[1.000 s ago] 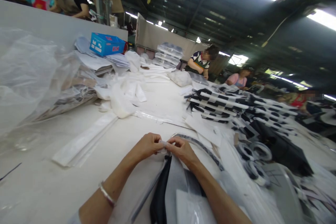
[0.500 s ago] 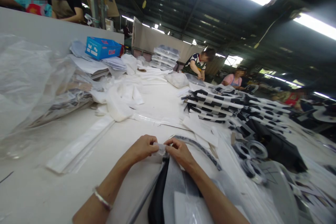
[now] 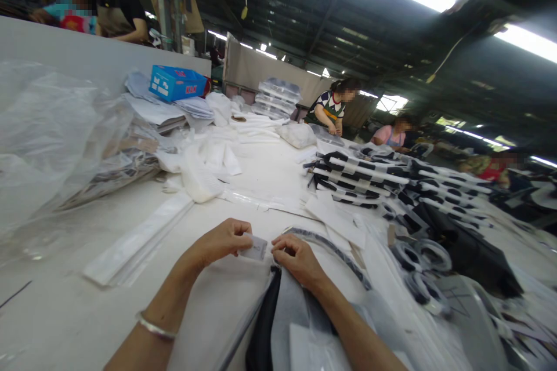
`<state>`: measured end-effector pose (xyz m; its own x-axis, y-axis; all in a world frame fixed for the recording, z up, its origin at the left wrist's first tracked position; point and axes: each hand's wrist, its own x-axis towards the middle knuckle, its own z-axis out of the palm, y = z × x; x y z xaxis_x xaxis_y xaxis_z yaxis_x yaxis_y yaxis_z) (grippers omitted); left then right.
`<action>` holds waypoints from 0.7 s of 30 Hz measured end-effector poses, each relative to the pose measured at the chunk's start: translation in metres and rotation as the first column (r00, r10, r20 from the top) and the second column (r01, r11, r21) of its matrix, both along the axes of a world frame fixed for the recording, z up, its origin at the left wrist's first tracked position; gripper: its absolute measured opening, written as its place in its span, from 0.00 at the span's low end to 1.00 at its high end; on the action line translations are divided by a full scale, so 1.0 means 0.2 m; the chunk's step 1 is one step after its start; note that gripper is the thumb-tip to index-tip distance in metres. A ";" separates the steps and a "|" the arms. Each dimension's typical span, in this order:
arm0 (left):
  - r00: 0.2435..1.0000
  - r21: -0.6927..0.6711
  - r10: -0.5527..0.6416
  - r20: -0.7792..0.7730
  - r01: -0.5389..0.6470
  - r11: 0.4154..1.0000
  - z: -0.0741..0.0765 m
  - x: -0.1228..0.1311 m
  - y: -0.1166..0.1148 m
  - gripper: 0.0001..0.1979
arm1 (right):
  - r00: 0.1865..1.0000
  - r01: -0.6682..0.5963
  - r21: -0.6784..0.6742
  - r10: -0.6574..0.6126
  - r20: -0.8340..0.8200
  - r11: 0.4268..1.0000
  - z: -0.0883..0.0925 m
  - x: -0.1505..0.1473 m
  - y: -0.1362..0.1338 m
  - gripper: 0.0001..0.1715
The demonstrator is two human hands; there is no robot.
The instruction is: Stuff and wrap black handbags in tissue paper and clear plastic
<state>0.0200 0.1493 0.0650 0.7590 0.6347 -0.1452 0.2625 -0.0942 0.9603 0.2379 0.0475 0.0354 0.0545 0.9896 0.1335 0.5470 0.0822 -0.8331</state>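
Observation:
My left hand (image 3: 232,239) pinches a small translucent packet (image 3: 255,247) with a faint printed mark on it. Just right of the packet, my right hand (image 3: 292,252) has its fingers curled together at the top of a black padded piece (image 3: 263,319); what its fingertips hold is too small to tell. Grey-white wrapping (image 3: 285,307) lies beside the black piece, below my right hand. A curved dark strip in clear film (image 3: 333,246) arcs behind and to the right of that hand.
Clear plastic bags (image 3: 56,145) fill the left side. A blue box (image 3: 177,83) sits on papers at the back left. Wrapped black-and-white bundles (image 3: 361,177), rolled rings (image 3: 435,256) and a black bag (image 3: 470,249) lie right. A person (image 3: 329,107) stands across the table.
My left hand has moved a little left with the packet, and more of the packet shows between my hands. The camera view has shifted slightly.

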 end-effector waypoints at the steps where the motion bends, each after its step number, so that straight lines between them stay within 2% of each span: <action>1: 1.000 0.014 0.013 -0.025 -0.013 1.000 -0.01 -0.01 0.01 0.08 | 1.000 -0.001 0.006 0.001 0.011 1.000 -0.01 0.00 0.00 0.05; 5: 0.958 0.174 0.172 -0.228 -0.134 0.976 -0.07 -0.02 0.07 0.08 | 1.000 -0.004 0.040 0.003 0.025 0.999 -0.03 0.01 0.01 0.07; 7: 0.931 0.238 0.223 -0.289 -0.156 0.959 -0.10 -0.02 0.10 0.08 | 0.999 -0.006 0.052 0.004 0.033 0.999 -0.04 0.00 0.01 0.08; 10: 0.921 0.262 0.214 -0.326 -0.129 0.956 -0.13 -0.01 0.13 0.08 | 0.999 -0.005 0.069 0.002 0.033 0.998 -0.04 -0.01 0.01 0.09; 13: 0.882 0.351 0.216 -0.420 -0.061 0.934 -0.15 0.01 0.14 0.08 | 0.999 0.041 0.040 -0.042 0.033 0.998 -0.02 -0.01 0.02 0.09; 16: 0.818 0.425 0.242 -0.521 0.002 0.905 -0.15 0.01 0.14 0.09 | 0.992 0.120 -0.047 -0.121 -0.022 0.992 0.08 0.02 0.01 0.12; 18: 0.797 0.452 0.275 -0.538 -0.003 0.892 -0.15 0.00 0.14 0.10 | 0.987 0.147 -0.079 -0.151 -0.051 0.986 0.19 0.08 -0.02 0.14; 21: 0.796 0.535 0.370 -0.479 -0.069 0.842 -0.15 0.00 0.15 0.12 | 0.985 0.168 -0.089 -0.165 0.041 0.982 0.38 0.22 -0.15 0.14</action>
